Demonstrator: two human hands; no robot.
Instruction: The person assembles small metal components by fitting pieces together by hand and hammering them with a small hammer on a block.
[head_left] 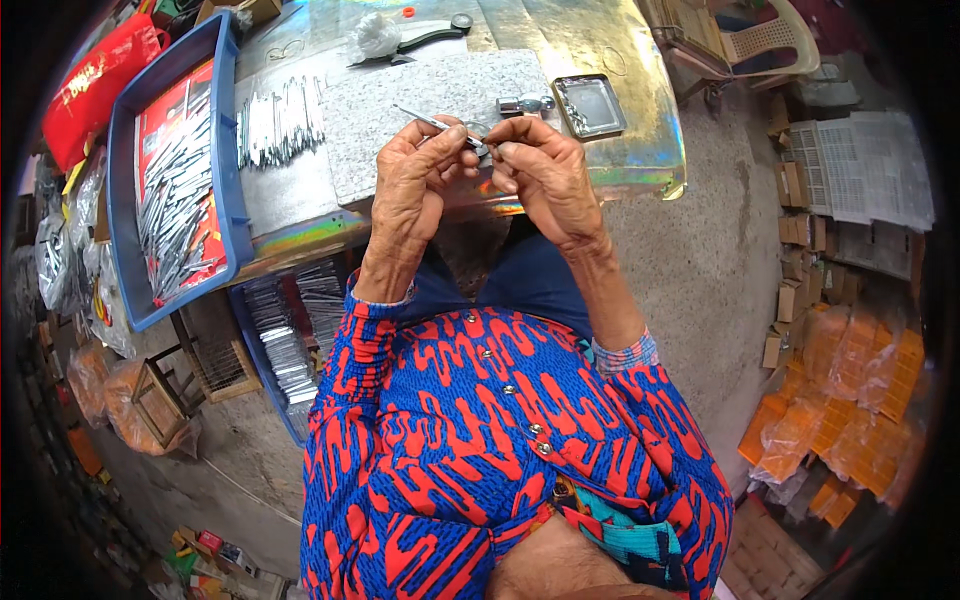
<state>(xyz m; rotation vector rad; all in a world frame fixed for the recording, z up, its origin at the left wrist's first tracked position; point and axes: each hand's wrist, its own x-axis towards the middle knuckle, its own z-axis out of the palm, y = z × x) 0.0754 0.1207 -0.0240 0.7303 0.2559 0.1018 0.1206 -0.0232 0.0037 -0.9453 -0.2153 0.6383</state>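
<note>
My left hand [420, 165] pinches a slim silvery metal piece [425, 118] between thumb and fingers; its pointed end sticks out toward the far left. Close beside it, my right hand [545, 165] has thumb and forefinger pressed together at the piece's near end. Whatever those right fingertips hold is too small and covered to name. Both hands are raised over the near edge of a speckled grey slab [365, 125]. Just beyond the right fingers lies a shiny metal hammer-like tool [525, 105], partly hidden.
A shallow square tray [612, 128] with small parts sits right of the slab. Leftward are a row of slim metal pieces [285, 120] and a blue crate [232, 190] full of similar ones. A black-handled tool [435, 38] and a clear plastic bag [375, 36] lie beyond.
</note>
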